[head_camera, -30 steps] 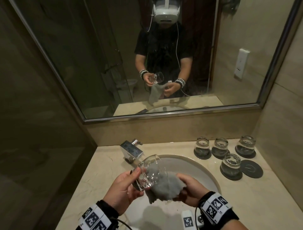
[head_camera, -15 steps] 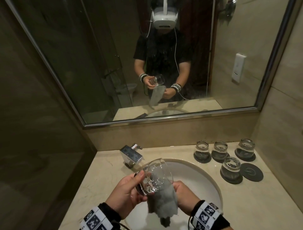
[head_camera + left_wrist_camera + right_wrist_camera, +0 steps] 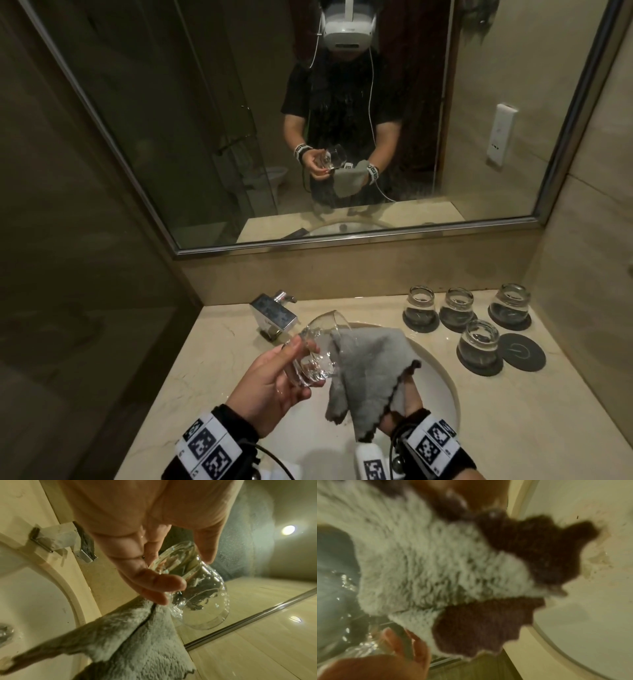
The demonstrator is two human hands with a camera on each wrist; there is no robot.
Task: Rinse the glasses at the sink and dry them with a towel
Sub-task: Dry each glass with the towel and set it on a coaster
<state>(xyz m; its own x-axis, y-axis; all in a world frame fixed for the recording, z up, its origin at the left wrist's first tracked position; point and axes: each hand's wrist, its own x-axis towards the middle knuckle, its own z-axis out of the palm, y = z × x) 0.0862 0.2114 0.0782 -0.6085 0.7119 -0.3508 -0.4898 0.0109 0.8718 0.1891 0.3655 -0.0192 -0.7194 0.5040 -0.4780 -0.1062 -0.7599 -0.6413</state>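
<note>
Head view: left hand (image 3: 270,383) grips tilted glass (image 3: 317,349) by its base over sink (image 3: 442,380); right hand (image 3: 406,401) carries grey towel (image 3: 370,370) draped over it, grip unclear.
Left wrist: droplets remain on bowl; advise wiping there.
Right wrist: blurred towel; advise firm base hold.

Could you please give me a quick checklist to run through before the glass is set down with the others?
1. Left hand grips the glass firmly by its base: ok.
2. Towel in right hand: ok.
3. Glass fully dry: not ok; droplets show in the left wrist view.
4. Free coaster available: ok.
5. Four glasses already on coasters, mouths up: ok.
6. Faucet off: ok.
</note>
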